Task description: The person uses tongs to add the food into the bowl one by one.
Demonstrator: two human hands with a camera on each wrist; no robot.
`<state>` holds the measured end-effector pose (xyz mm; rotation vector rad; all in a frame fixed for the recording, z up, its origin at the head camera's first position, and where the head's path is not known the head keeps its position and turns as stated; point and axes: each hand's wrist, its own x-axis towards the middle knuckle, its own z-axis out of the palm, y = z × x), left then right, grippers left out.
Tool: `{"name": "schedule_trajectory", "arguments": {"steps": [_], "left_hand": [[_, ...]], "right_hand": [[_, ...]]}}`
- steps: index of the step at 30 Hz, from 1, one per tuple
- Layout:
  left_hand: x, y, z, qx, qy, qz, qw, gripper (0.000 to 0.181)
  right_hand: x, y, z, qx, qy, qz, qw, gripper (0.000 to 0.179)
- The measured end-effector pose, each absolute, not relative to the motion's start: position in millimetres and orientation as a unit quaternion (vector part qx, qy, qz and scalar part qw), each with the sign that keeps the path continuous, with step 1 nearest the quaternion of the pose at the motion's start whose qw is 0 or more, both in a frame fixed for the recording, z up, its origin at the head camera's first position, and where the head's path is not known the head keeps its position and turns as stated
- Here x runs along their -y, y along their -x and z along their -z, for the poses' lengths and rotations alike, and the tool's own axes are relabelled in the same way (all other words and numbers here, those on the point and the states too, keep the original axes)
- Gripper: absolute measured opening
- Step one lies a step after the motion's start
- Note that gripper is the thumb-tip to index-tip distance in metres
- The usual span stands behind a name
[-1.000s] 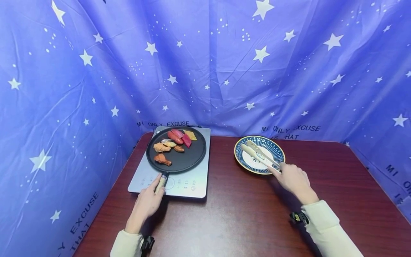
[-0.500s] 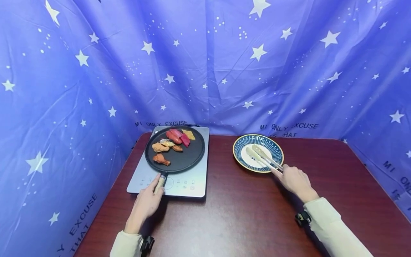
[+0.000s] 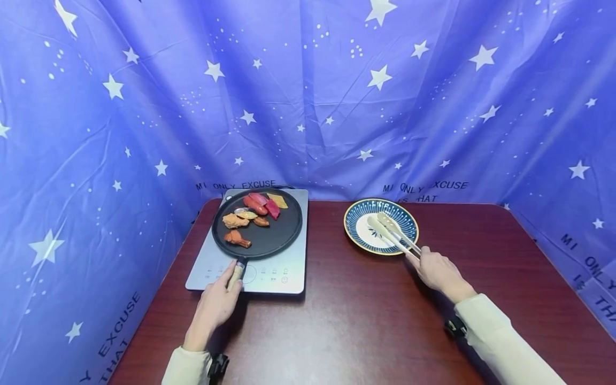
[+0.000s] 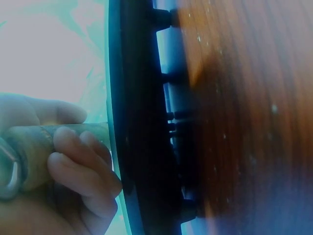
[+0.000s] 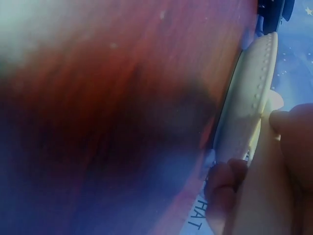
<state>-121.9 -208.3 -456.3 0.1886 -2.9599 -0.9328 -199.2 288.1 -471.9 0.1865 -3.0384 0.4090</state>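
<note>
My left hand (image 3: 218,305) grips the pale handle (image 4: 34,152) of a round black frying pan (image 3: 274,240), its fingers curled round it in the left wrist view. In the pan lie a drumstick (image 3: 237,239), a breaded piece (image 3: 235,221), red pieces (image 3: 255,203), a yellow sheet (image 3: 277,201) and other small bits. On the right, my right hand (image 3: 440,272) holds a pair of tongs (image 3: 392,231) with pale tips. The tips are spread apart over the middle of a blue-and-white plate (image 3: 353,229) with a yellow rim, and no food shows between them.
Under the pan is a silver induction cooker (image 3: 295,267) with touch marks along its front. Both it and the plate stand on a dark red wooden table (image 3: 337,315). A blue star-print curtain (image 3: 289,133) hangs close behind the table and along both sides.
The tongs' tips have shifted slightly away from the plate's left side toward its centre. My left hand keeps its grip on the pan handle. The whole head view has drifted a little.
</note>
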Motion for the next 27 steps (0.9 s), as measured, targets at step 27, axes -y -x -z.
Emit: {"name": "schedule_trajectory", "arguments": {"steps": [27], "left_hand": [[206.0, 124.5, 455.6, 0.955, -0.074, 0.286, 0.009, 0.056]], "right_hand": [[-298.9, 171.2, 466.5, 0.986, -0.105, -0.119, -0.055, 0.048]]}}
